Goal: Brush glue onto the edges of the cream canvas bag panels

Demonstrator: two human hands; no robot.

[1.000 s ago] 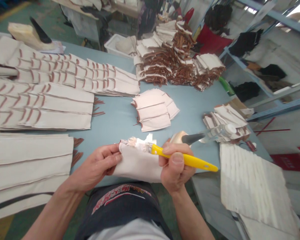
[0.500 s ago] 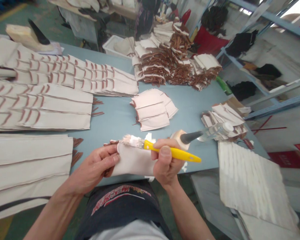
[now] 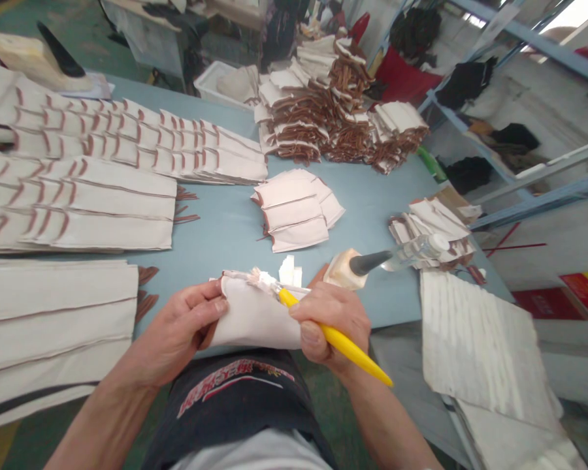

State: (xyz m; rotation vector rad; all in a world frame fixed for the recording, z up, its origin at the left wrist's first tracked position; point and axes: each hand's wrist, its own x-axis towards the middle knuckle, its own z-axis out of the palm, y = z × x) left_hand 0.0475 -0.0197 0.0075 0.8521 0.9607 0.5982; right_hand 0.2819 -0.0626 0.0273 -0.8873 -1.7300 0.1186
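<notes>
My left hand [image 3: 183, 329] pinches the left edge of a cream fabric piece [image 3: 255, 316] held at the near edge of the blue table [image 3: 225, 228]. My right hand [image 3: 330, 320] is closed round a yellow-handled brush [image 3: 338, 343], whose glue-caked bristles rest on the top edge of the piece. The handle points down and to the right. Just beyond my right hand stands a cream glue bottle [image 3: 343, 269] with a dark nozzle.
Rows of overlapping cream pieces with brown trim [image 3: 78, 189] cover the left of the table. A small stack [image 3: 296, 209] lies in the middle, tall piles [image 3: 333, 104] at the back, another pile [image 3: 434, 225] at right. Ribbed white sheets [image 3: 480, 352] lie lower right.
The brush has swung so its handle now points down-right instead of level. Its bristles stay on the piece's top edge. The view has shifted slightly.
</notes>
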